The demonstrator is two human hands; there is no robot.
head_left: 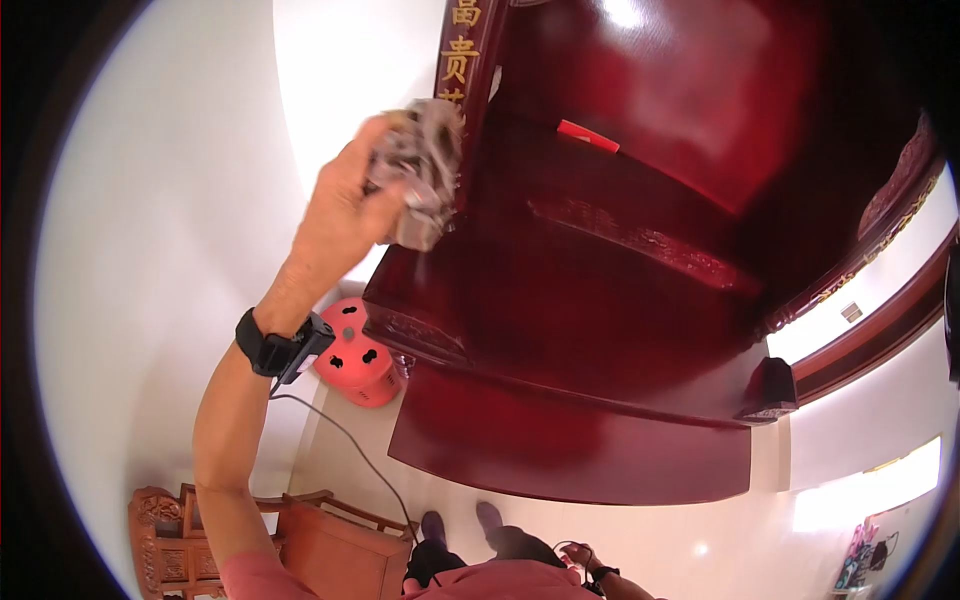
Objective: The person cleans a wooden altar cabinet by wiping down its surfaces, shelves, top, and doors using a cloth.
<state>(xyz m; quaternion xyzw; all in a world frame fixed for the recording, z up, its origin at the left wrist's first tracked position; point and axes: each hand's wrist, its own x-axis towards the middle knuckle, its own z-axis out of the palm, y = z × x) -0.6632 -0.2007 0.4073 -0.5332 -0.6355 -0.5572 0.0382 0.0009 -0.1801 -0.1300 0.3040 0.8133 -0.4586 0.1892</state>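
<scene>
My left hand is raised, with its fingers closed around a crumpled grey-brown cloth, blurred by motion. The cloth overlaps the lower part of a dark red upright panel with gold characters, at the left side of a glossy dark red wooden altar cabinet. Low in the view, my right hand hangs beside my body, far from the cabinet; it is small here and its grip is unclear. Black bands with a device and cable sit on my left wrist, and a dark band on the right.
A red envelope-like strip lies on the cabinet. Below its left side stand red plastic stools against the white wall. A carved wooden chair is behind me at lower left. My feet are on the pale floor.
</scene>
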